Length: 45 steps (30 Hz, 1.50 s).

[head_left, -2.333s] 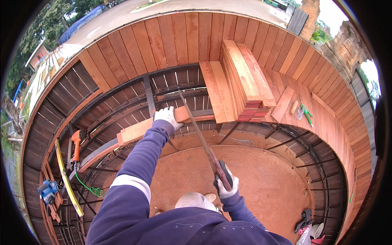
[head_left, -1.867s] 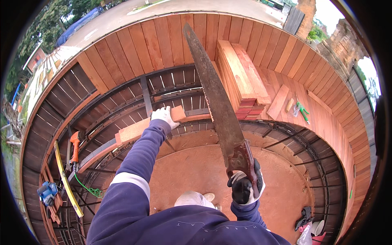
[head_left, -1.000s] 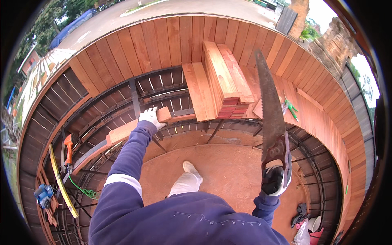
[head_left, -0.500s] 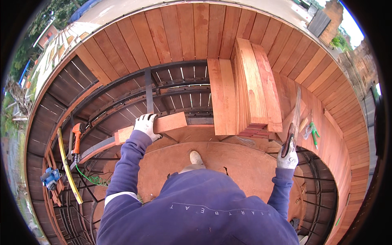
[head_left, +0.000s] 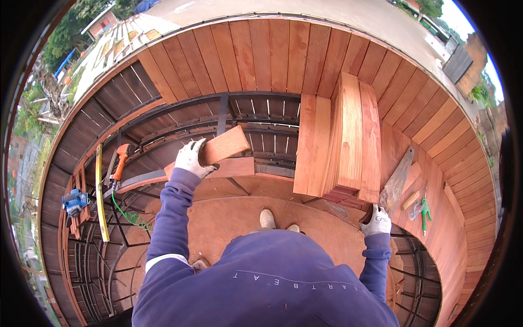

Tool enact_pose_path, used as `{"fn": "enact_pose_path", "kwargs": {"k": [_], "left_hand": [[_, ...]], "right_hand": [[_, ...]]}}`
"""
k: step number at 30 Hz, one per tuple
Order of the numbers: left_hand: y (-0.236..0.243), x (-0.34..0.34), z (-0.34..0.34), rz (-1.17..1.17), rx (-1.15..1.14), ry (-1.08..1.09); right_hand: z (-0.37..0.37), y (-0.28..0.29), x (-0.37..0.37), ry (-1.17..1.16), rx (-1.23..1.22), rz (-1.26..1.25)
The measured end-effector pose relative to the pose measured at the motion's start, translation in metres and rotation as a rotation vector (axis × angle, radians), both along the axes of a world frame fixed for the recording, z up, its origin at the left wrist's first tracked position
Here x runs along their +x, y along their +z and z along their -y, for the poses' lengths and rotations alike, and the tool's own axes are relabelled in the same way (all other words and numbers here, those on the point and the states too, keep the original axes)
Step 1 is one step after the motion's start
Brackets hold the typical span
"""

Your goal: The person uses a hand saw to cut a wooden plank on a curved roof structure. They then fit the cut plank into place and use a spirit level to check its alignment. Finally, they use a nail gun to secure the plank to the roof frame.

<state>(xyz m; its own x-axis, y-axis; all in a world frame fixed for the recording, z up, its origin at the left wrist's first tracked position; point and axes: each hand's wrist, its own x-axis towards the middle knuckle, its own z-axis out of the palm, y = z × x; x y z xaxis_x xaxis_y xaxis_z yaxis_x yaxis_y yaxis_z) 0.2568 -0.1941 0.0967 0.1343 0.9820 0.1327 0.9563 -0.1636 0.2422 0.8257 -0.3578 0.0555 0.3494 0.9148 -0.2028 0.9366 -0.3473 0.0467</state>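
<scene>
My left hand [head_left: 190,159], in a white glove, grips a short cut-off block of reddish wood [head_left: 224,145] and holds it tilted just above a longer plank [head_left: 231,168] that lies across the dark metal frame. My right hand [head_left: 376,221], also gloved, is closed on the handle of a hand saw [head_left: 396,181]. The saw's blade rests flat on the deck boards to the right of a tall stack of reddish planks [head_left: 348,136].
Curved wooden decking [head_left: 272,52] runs around the far side, with open metal framing [head_left: 256,117] below it. On the left lie a yellow level [head_left: 100,191], an orange tool [head_left: 123,157], a blue power tool [head_left: 73,201] and a green cord [head_left: 128,216]. A green-handled tool [head_left: 425,209] lies at right.
My right hand lifted the saw out of the cut, swung it rightward and laid its blade on the deck. My left hand raised the cut-off block from the plank.
</scene>
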Motion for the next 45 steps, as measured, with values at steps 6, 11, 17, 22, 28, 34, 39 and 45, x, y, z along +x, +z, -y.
{"fn": "enact_pose_path", "kwargs": {"k": [6, 11, 17, 22, 28, 34, 39, 45], "left_hand": [[0.025, -0.018, 0.034, 0.166, 0.280, 0.098], [0.030, -0.026, 0.050, 0.428, 0.344, 0.083], [0.048, -0.039, 0.046, 0.515, 0.341, -0.067], [0.049, -0.064, 0.035, 0.280, 0.224, -0.326], [0.041, -0.158, -0.011, 0.174, 0.143, -0.230], [0.036, -0.250, -0.088, 0.821, 0.300, 0.107], [0.025, -0.336, -0.187, 1.086, 0.411, 0.240], [0.004, -0.338, -0.298, 1.284, 0.476, 0.232]], "right_hand": [[0.001, 0.040, 0.005, 0.099, -0.094, -0.118], [0.009, 0.102, -0.011, -0.017, 0.692, -0.429], [-0.041, 0.124, -0.150, 0.353, 1.022, -1.223], [-0.117, 0.116, -0.339, 0.428, 0.577, -1.548], [-0.186, 0.100, -0.459, 0.678, 0.524, -0.688], [-0.211, 0.074, -0.502, 0.587, 0.667, -0.705], [-0.181, 0.005, -0.494, 0.710, 0.389, -0.373], [-0.164, -0.053, -0.498, 0.709, 0.102, -0.208]]}}
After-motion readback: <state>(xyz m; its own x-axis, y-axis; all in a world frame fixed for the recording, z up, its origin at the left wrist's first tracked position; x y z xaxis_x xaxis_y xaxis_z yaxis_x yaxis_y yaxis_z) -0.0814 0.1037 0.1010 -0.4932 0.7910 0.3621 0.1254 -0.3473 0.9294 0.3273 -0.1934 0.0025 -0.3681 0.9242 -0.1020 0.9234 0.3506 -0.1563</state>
